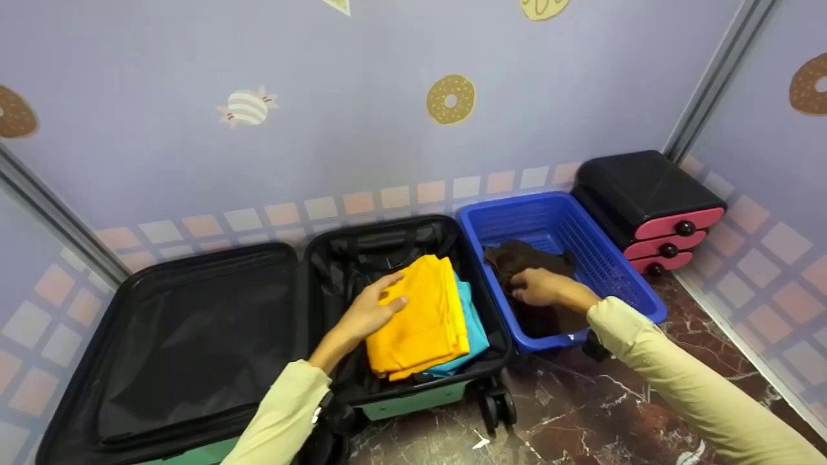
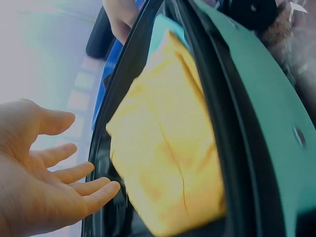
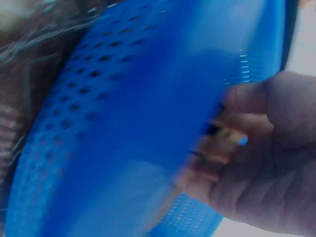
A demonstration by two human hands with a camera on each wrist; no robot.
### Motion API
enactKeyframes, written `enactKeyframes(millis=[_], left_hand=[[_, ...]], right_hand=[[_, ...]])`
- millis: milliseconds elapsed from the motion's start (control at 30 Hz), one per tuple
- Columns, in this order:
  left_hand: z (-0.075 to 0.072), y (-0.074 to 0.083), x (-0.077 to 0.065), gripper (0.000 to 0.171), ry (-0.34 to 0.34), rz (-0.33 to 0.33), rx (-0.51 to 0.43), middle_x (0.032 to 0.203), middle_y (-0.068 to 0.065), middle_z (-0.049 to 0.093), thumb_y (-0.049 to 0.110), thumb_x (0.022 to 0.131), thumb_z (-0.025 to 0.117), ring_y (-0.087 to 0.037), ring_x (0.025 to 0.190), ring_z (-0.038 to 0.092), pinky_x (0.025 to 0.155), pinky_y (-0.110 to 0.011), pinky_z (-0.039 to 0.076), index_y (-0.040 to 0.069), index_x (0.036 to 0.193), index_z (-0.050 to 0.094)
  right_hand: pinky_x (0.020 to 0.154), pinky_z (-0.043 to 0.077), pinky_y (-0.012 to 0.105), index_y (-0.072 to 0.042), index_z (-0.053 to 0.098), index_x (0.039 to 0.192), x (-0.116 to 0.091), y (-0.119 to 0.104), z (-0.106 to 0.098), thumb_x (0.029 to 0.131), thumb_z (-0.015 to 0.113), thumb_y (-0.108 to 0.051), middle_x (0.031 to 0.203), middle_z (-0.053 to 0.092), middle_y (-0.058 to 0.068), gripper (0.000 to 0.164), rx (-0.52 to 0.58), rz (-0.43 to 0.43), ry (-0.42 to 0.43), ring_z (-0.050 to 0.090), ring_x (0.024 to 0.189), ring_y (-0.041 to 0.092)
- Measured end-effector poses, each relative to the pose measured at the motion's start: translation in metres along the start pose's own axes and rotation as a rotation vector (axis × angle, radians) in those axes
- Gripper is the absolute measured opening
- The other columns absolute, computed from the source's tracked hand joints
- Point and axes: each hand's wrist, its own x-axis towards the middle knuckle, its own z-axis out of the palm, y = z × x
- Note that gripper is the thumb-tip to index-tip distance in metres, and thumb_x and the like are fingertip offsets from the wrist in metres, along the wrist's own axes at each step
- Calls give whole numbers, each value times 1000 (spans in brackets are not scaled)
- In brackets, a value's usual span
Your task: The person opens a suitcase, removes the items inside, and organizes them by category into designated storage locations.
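A folded yellow garment (image 1: 417,323) lies over a turquoise one (image 1: 477,323) in the right half of an open suitcase (image 1: 413,384). My left hand (image 1: 369,310) hovers at the yellow garment's left edge, fingers spread and relaxed; in the left wrist view that hand (image 2: 54,173) holds nothing. Inside the blue plastic basket (image 1: 620,278), my right hand (image 1: 543,287) pinches a dark brown garment (image 1: 517,255) with curled fingers. In the right wrist view, the basket's rim (image 3: 148,123) partly hides the fingertips of the right hand (image 3: 252,158).
The suitcase's other half, a black-lined lid (image 1: 200,349), lies open on the left. A black and pink drawer box (image 1: 652,200) stands right of the basket. Behind everything rises a lilac wall (image 1: 349,142); the floor (image 1: 568,413) is dark red marble.
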Motion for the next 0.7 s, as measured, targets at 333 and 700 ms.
enactKeyframes(millis=[333, 700], left_hand=[[-18, -19, -12, 51, 53, -91, -8, 159, -30, 43, 13, 107, 57, -49, 145, 44, 118, -58, 42, 1, 155, 47], [-33, -34, -20, 54, 69, -207, -86, 157, -34, 40, 18, 110, 54, -47, 144, 45, 113, -59, 46, 0, 159, 40]], right_hand=[[86, 58, 53, 8, 73, 109, -1, -25, -17, 97, 61, -5, 104, 74, 23, 22, 219, 25, 413, 69, 95, 38], [77, 66, 38, 14, 59, 132, 11, -66, -15, 103, 61, -4, 117, 67, 31, 34, 672, 16, 234, 71, 101, 41]])
